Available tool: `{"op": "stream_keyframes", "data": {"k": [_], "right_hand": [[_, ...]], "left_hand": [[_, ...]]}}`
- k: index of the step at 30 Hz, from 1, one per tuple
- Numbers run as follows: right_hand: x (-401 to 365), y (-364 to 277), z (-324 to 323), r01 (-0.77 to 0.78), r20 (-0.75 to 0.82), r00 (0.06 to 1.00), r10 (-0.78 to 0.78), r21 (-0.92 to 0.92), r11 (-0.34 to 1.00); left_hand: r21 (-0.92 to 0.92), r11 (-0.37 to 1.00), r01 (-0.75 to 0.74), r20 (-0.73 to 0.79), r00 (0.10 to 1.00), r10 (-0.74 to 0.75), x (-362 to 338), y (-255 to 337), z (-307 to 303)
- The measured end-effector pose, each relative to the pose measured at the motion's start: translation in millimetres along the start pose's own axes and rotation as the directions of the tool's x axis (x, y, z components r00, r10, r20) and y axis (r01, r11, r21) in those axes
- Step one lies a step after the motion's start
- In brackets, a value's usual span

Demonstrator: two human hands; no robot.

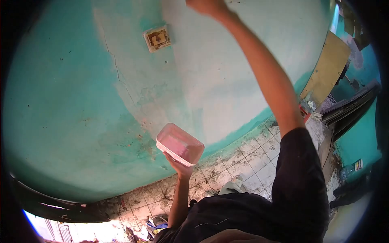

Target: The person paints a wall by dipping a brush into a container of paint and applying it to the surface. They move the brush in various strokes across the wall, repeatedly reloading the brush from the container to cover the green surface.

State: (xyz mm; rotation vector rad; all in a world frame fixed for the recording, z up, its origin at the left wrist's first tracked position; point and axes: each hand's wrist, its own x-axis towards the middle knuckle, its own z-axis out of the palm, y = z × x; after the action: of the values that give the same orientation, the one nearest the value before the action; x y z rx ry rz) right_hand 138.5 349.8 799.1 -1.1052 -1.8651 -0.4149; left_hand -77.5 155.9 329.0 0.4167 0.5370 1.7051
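My left hand (178, 166) is wrapped round the lower side of a pink plastic tub (195, 150), which is tilted so that its inside faces me. Pale pink paint or residue coats the inside of the tub. High up at the top edge of the view, my right hand (207, 5) is raised close to the wall, partly cut off by the frame. Its fingers look curled in, but what they hold, if anything, is out of sight. The wall (73, 105) is turquoise, with a broad whitish coat over its middle and right.
A dirty switch box (158, 38) is set in the wall, left of a crack. Below lies a stained tiled floor (247, 164). A tan board (327, 67) and dark stacked panels (350, 109) lean at the right. A plastic bottle (351, 169) lies near them.
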Motion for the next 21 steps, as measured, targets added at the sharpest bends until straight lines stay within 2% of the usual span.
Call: {"op": "stream_keyframes", "data": {"k": [1,2,4,5,6,7,8,9,10,11,12,13,14,15,16,17,18,20,21], "right_hand": [[-24,45,77,0.281,-0.421,0.860,-0.288,-0.081,0.956],[-77,35,105,0.027,-0.200,0.978,-0.052,-0.125,0.992],[-181,31,164,-0.039,-0.098,0.995,0.019,-0.205,0.978],[-226,32,180,-0.032,0.000,0.999,0.033,-0.160,0.987],[-264,35,188,-0.037,0.099,0.994,0.046,-0.095,0.995],[-289,39,190,-0.032,0.210,0.976,0.053,-0.105,0.994],[-301,44,186,-0.074,0.327,0.941,0.089,-0.058,0.996],[-307,57,183,-0.063,0.405,0.912,0.059,-0.003,0.998],[-293,68,168,-0.043,0.387,0.921,0.047,-0.019,0.999],[-278,77,153,-0.076,0.524,0.851,-0.008,0.139,0.987],[-260,80,135,-0.133,0.642,0.762,-0.085,0.284,0.950],[-233,76,110,-0.082,0.643,0.757,-0.112,0.263,0.961],[-195,49,63,-0.327,0.751,0.659,0.047,0.230,0.917],[-166,42,38,-0.329,0.684,0.727,0.055,0.277,0.903],[-135,48,23,-0.152,0.564,0.825,-0.045,0.298,0.942],[-99,49,4,0.184,0.366,0.896,-0.252,0.212,0.960],[-61,47,-18,0.271,0.266,0.912,-0.311,0.177,0.946],[18,49,-58,0.350,0.055,0.931,-0.362,0.157,0.924],[53,33,-88,0.354,0.000,0.935,-0.354,-0.020,0.935]], "left_hand": [[-0.016,1.000,0.009,-0.033,0.999,-0.009,0,-1,-6],[-0.013,1.000,0.007,-0.038,0.999,-0.008,-4,-2,-14],[0.005,0.999,-0.036,-0.010,0.999,0.036,-7,-4,-27],[-0.117,0.992,0.041,-0.029,0.999,-0.045,-13,2,-22],[-0.128,0.991,0.032,-0.019,0.999,-0.035,-16,1,-36],[-0.030,0.998,-0.061,0.000,0.998,0.061,-12,-3,-53],[0.069,0.986,-0.154,0.026,0.988,0.153,-9,-6,-63],[0.146,0.965,-0.217,0.051,0.976,0.212,-14,-3,-56],[0.217,0.934,-0.283,0.080,0.959,0.272,-20,2,-46],[0.041,0.983,-0.179,0.095,0.980,0.175,-14,6,-50],[-0.050,0.992,-0.112,0.084,0.990,0.116,-15,12,-42],[-0.074,0.992,-0.107,0.079,0.990,0.113,-10,10,-45],[-0.099,0.990,-0.100,0.072,0.992,0.108,-7,6,-50],[-0.116,0.988,-0.103,0.084,0.990,0.113,-5,-1,-54],[-0.047,0.990,-0.131,0.095,0.986,0.135,-3,-6,-59],[0.025,0.987,-0.158,0.109,0.982,0.155,0,-11,-63],[0.014,0.987,-0.159,0.125,0.980,0.156,1,-15,-67],[-0.206,0.976,0.064,0.143,0.989,-0.035,9,-20,-65],[-0.145,0.989,0.019,0.126,0.992,-0.001,4,-13,-44]]}}
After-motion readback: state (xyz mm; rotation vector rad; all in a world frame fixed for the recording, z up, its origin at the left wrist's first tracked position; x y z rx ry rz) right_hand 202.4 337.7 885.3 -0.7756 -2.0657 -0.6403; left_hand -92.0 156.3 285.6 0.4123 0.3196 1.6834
